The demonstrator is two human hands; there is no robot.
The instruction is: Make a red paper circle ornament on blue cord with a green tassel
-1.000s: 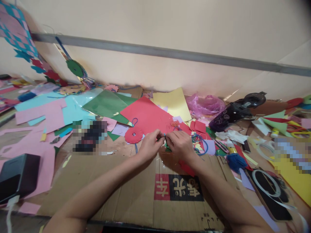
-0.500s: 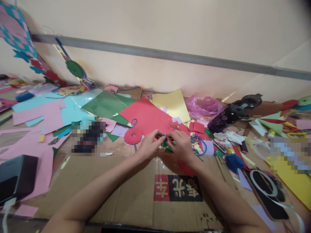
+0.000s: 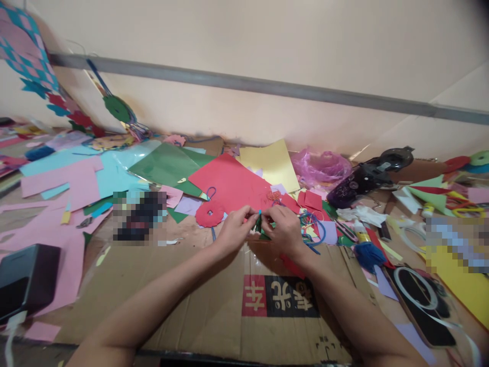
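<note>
Clearly, the left grip (image 3: 237,228) and right grip (image 3: 284,227) pinch a tiny blue piece (image 3: 260,211), a red disc (image 3: 210,220) lying left of them.

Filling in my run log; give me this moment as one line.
left hand: at small blue piece | right hand: at same piece | below: cardboard | beside left hand: red paper disc

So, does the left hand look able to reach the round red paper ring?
Probably yes: the red ring lies beside the left hand with nothing tall between, though it seems occupied with a small blue piece.
</note>
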